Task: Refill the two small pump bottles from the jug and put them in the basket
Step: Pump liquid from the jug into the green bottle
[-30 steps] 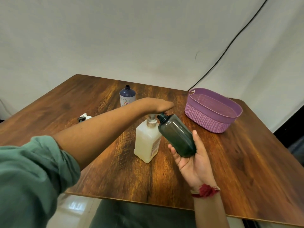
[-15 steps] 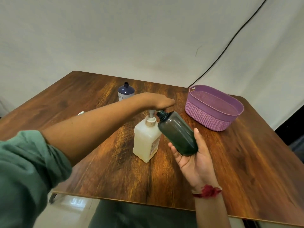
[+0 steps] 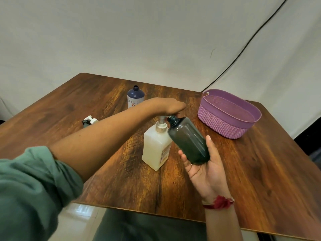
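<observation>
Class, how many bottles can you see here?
3: dark green bottle held in the right hand; white pump bottle mid-table under the left hand; uncapped blue bottle behind.

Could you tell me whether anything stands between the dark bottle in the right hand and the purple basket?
Nothing visible does. Only bare table lies between the dark bottle, held in the right hand, and the purple basket. The white jug stands on the bottle's other side.
</observation>
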